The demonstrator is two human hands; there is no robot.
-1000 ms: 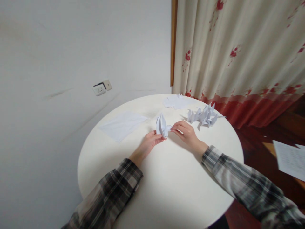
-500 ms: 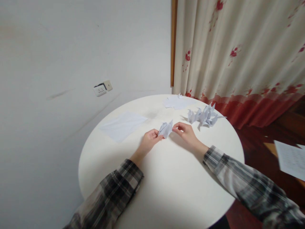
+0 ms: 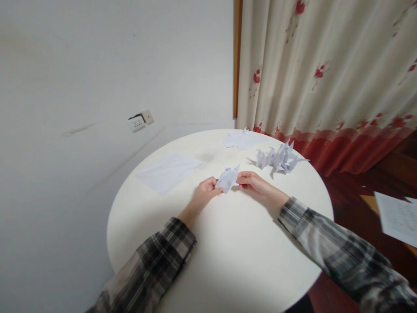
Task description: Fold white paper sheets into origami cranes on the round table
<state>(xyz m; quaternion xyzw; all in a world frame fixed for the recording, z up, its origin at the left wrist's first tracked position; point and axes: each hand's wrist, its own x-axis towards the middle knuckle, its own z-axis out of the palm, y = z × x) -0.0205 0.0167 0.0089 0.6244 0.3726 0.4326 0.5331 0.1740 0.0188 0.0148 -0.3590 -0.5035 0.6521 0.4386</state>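
Observation:
A folded white paper crane (image 3: 227,178) is held between my two hands, a little above the round white table (image 3: 221,261). My left hand (image 3: 206,190) pinches its left side with thumb and fingers. On the other side, my right hand (image 3: 252,182) has its fingers closed on the crane's right end; the exact grip is partly hidden. Right of my right hand stands a cluster of several white paper cranes (image 3: 282,158).
A creased sheet of paper (image 3: 167,171) lies at the table's left. More paper sheets (image 3: 243,140) lie at the back, with a small folded piece (image 3: 245,130) beside them. A wall with a socket (image 3: 137,123) borders the left; a floral curtain (image 3: 312,74) hangs behind.
The fingers of my right hand have closed further and shifted slightly down on the crane's right end. The crane has turned a little; my left hand has hardly moved.

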